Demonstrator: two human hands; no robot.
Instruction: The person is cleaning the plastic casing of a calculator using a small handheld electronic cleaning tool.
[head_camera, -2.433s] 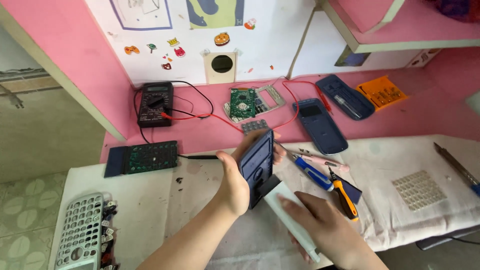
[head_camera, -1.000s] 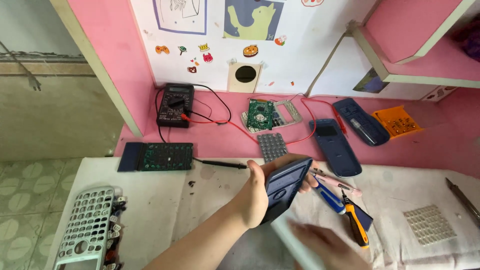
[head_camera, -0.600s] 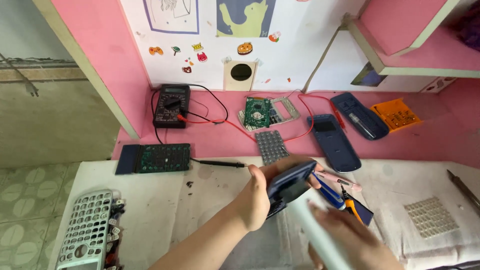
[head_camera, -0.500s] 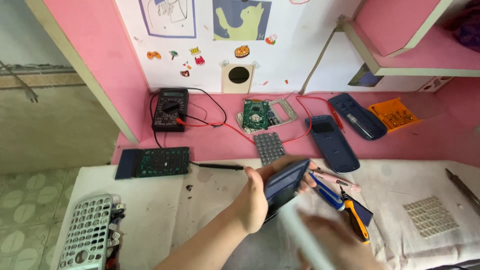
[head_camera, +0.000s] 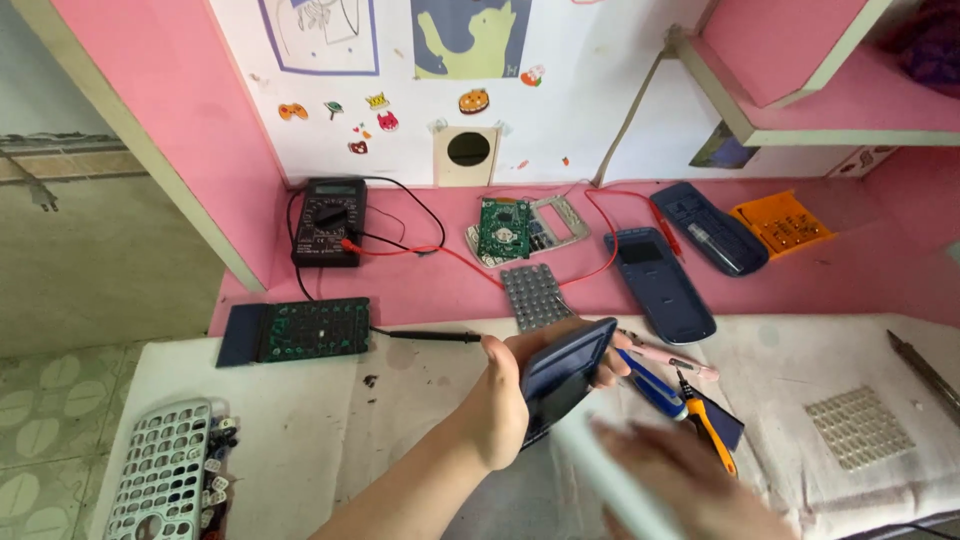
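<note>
My left hand (head_camera: 510, 400) grips a dark blue calculator shell (head_camera: 562, 375), tilted on edge above the white cloth. My right hand (head_camera: 690, 485) is blurred at the bottom, just right of the shell, and holds a long white tool (head_camera: 610, 480) that points up toward the shell. A blue-handled screwdriver (head_camera: 650, 385), an orange-handled tool (head_camera: 707, 432) and a pink pen-like tool (head_camera: 670, 355) lie on the cloth right of my left hand.
On the pink ledge sit a black multimeter (head_camera: 327, 220) with red and black leads, a green circuit board (head_camera: 503, 228), a grey key mat (head_camera: 532, 295) and two blue calculator shells (head_camera: 660, 282). A dark circuit panel (head_camera: 300, 330) and grey keypad frame (head_camera: 160, 480) lie left.
My left hand has kept hold of the shell and tilted it flatter. My right hand with the white tool moves quickly below it and is blurred. The camera view has shifted slightly.
</note>
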